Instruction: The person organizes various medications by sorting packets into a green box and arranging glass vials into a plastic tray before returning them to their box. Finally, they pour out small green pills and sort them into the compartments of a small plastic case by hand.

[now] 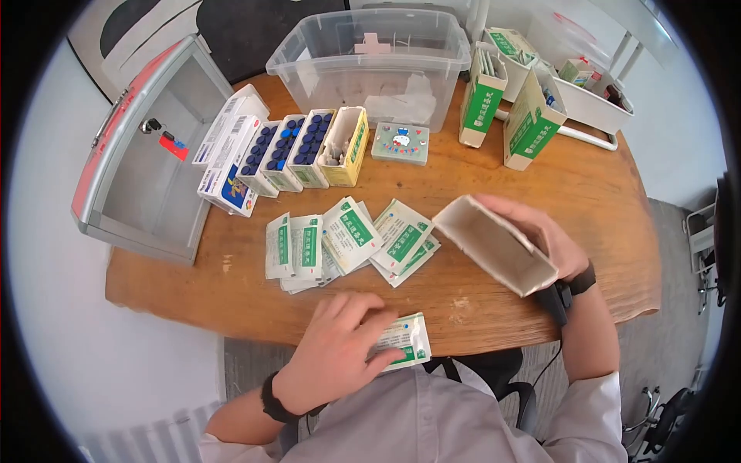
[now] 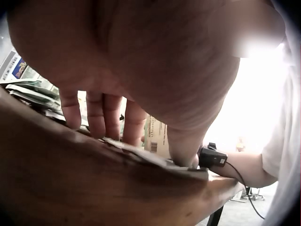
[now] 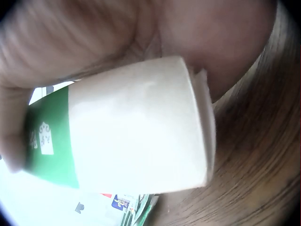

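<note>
My right hand grips an open carton, white and green outside, its open end tilted toward me and its bare inside showing. In the right wrist view the carton lies against the palm. At the table's front edge my left hand is over a green-and-white sachet, fingers spread and thumb at its near side. From the left wrist, the fingers reach down to the flat sachet. Ahead of the hands lie loose sachets of the same kind, a left group and a right group.
Boxes of blue-capped vials stand beside a yellow box and a grey case. A clear bin is behind. Two green-and-white cartons stand near a white rack. At left is a pink-and-silver case.
</note>
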Demonstrator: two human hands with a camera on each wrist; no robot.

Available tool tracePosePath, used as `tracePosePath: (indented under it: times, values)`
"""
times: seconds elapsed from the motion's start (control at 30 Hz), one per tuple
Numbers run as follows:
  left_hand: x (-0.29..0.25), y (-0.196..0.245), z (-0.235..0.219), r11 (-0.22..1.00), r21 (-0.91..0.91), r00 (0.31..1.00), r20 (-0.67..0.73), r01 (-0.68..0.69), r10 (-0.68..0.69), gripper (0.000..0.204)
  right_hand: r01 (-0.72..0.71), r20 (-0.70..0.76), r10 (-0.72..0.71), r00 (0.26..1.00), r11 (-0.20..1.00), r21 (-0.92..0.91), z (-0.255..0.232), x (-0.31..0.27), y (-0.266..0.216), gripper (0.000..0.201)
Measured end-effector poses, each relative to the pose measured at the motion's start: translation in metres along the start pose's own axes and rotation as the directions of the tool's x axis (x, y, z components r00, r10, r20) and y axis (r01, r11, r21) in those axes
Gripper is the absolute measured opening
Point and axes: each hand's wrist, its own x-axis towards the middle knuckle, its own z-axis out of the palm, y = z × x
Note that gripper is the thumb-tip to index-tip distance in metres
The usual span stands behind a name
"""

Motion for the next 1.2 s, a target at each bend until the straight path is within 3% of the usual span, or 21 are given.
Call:
tracePosePath:
  times: [0.07, 0.1, 0.17, 0.2, 0.23, 0.27, 0.3, 0.37, 0.43, 0.5, 0.53, 0.77, 0.87, 0.9, 0.97, 1.0, 1.03, 1.1, 1.17, 1.2]
  values:
    - [0.005, -0.001, 0.000, 0.992, -0.123, 0.989, 0.136, -0.041, 0.058, 0.046, -0.071, 0.013, 0.071, 0.997, 0.997, 0.035, 0.006, -0.003, -0.005, 0.131]
    - [0.008, 0.000, -0.003, 0.991, -0.123, 0.989, 0.133, -0.046, 0.062, 0.046, -0.068, 0.010, 0.068, 0.998, 0.997, 0.031, 0.007, -0.003, -0.004, 0.131]
    - [0.014, 0.005, -0.017, 0.957, -0.250, 0.943, 0.326, 0.150, -0.062, 0.029, -0.002, 0.096, -0.003, 0.995, 0.999, 0.052, 0.007, -0.002, 0.000, 0.129]
    - [0.016, 0.007, -0.026, 0.958, -0.247, 0.943, 0.328, 0.146, -0.059, 0.029, 0.017, 0.107, -0.021, 0.994, 0.999, 0.035, 0.009, -0.002, 0.001, 0.127]
    - [0.018, 0.009, -0.037, 0.951, -0.308, 0.991, 0.118, -0.018, 0.058, 0.021, 0.020, 0.103, -0.024, 0.994, 0.999, 0.037, 0.006, -0.001, 0.002, 0.127]
    - [0.021, 0.012, -0.046, 0.924, -0.333, 0.981, -0.100, -0.189, 0.164, 0.014, 0.088, 0.179, -0.076, 0.981, 0.995, -0.056, 0.002, 0.002, 0.003, 0.126]
    - [0.026, 0.016, -0.053, 0.924, -0.332, 0.981, -0.098, -0.189, 0.165, 0.014, 0.161, 0.261, -0.119, 0.958, 0.976, -0.144, -0.001, 0.004, 0.003, 0.125]
    - [0.035, 0.021, -0.066, 0.845, -0.217, 0.849, -0.339, -0.489, 0.405, 0.013, 0.155, 0.279, -0.113, 0.954, 0.979, -0.133, -0.001, 0.004, 0.003, 0.124]
    - [0.050, 0.034, -0.057, 0.863, -0.157, 0.847, -0.338, -0.480, 0.410, 0.020, 0.193, 0.294, -0.140, 0.945, 0.968, -0.160, -0.001, 0.005, 0.003, 0.125]
    - [0.065, 0.042, -0.045, 0.880, -0.008, 0.861, -0.213, -0.475, 0.462, 0.025, 0.181, 0.285, -0.136, 0.949, 0.973, -0.141, 0.001, 0.004, 0.003, 0.125]
    - [0.070, 0.044, -0.037, 0.884, -0.031, 0.873, -0.178, -0.467, 0.455, 0.023, 0.172, 0.271, -0.134, 0.953, 0.978, -0.120, 0.002, 0.004, 0.003, 0.125]
    - [0.068, 0.032, -0.040, 0.906, -0.002, 0.885, -0.216, -0.423, 0.412, 0.028, 0.178, 0.308, -0.122, 0.944, 0.971, -0.160, -0.002, 0.003, -0.001, 0.125]
    - [0.074, 0.011, -0.045, 0.943, -0.069, 0.915, -0.274, -0.326, 0.296, 0.027, 0.173, 0.315, -0.115, 0.942, 0.972, -0.162, -0.001, 0.000, -0.002, 0.123]
    - [0.077, 0.003, -0.038, 0.945, -0.064, 0.915, -0.277, -0.321, 0.292, 0.027, 0.091, 0.253, -0.058, 0.966, 0.988, -0.123, 0.001, -0.003, -0.004, 0.121]
    - [0.085, -0.012, -0.018, 0.953, -0.221, 0.926, -0.359, -0.206, 0.117, 0.023, 0.017, 0.193, -0.001, 0.981, 0.996, -0.084, -0.002, -0.006, -0.005, 0.119]
    - [0.086, -0.016, -0.008, 0.919, -0.345, 0.952, -0.293, -0.191, 0.088, 0.022, 0.005, 0.189, 0.014, 0.982, 0.995, -0.101, -0.006, -0.006, -0.004, 0.117]
    - [0.086, -0.010, -0.005, 0.919, -0.343, 0.951, -0.296, -0.195, 0.091, 0.022, -0.010, 0.182, 0.031, 0.983, 0.993, -0.118, -0.008, -0.006, -0.004, 0.116]
    - [0.083, 0.005, 0.003, 0.924, -0.215, 0.925, -0.289, -0.316, 0.249, 0.023, 0.030, 0.128, -0.006, 0.992, 0.983, -0.181, 0.005, -0.003, -0.009, 0.112]
    - [0.080, 0.008, 0.006, 0.930, -0.206, 0.934, -0.257, -0.304, 0.249, 0.023, 0.161, 0.185, -0.063, 0.981, 0.797, -0.582, 0.010, 0.003, -0.011, 0.108]
    - [0.077, 0.008, 0.002, 0.937, -0.216, 0.948, -0.224, -0.276, 0.228, 0.022, 0.195, 0.184, -0.101, 0.978, 0.762, -0.617, 0.009, 0.006, -0.009, 0.103]
